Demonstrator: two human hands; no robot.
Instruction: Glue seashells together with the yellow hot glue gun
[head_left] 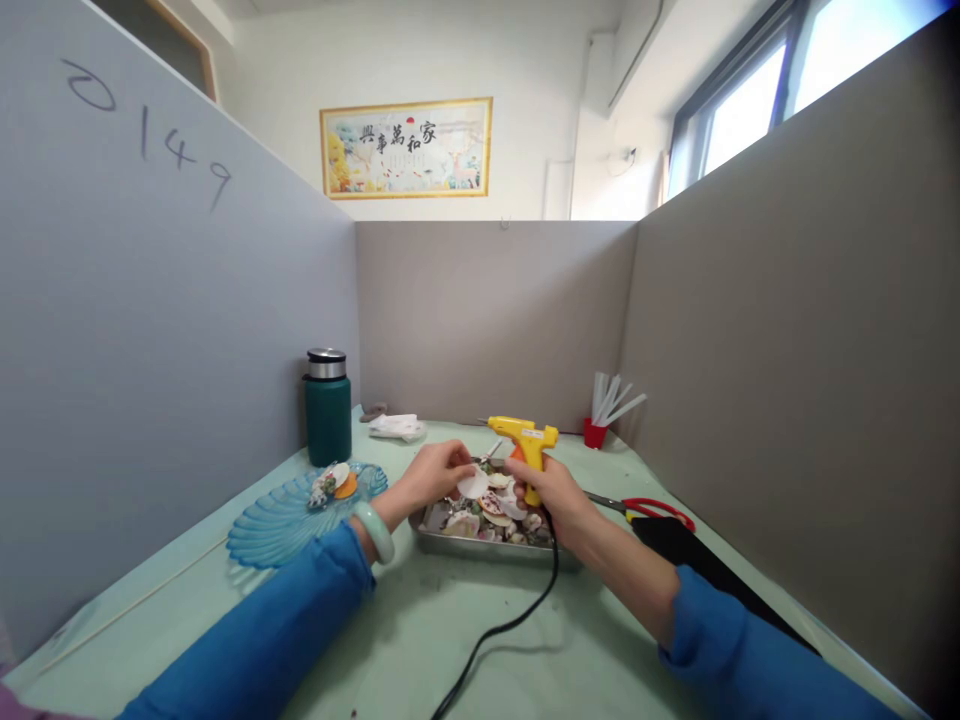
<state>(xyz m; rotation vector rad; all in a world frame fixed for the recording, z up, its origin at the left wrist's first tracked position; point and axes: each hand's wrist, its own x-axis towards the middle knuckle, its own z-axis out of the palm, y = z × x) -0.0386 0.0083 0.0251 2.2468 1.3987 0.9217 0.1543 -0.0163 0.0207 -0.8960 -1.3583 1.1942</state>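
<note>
My right hand (553,492) is wrapped round the grip of a yellow hot glue gun (517,431), its nozzle pointing left. A black cord hangs from the handle toward the front. Between the fingers of my left hand (442,470) is a flat white seashell (472,483), held just above a metal tray (480,548). Mixed shells and small pieces fill that tray. To the left lies a blue fluted, shell-shaped plate (262,525), with a cluster of shells (334,485), one of them orange, on it.
A green thermos (328,415) stands behind the plate, near a white packet (397,427). At the right are a red cup of glue sticks (595,433), red-handled scissors (664,510) and a black sheet (697,560). A thin stick (135,603) lies left; grey partitions enclose the table.
</note>
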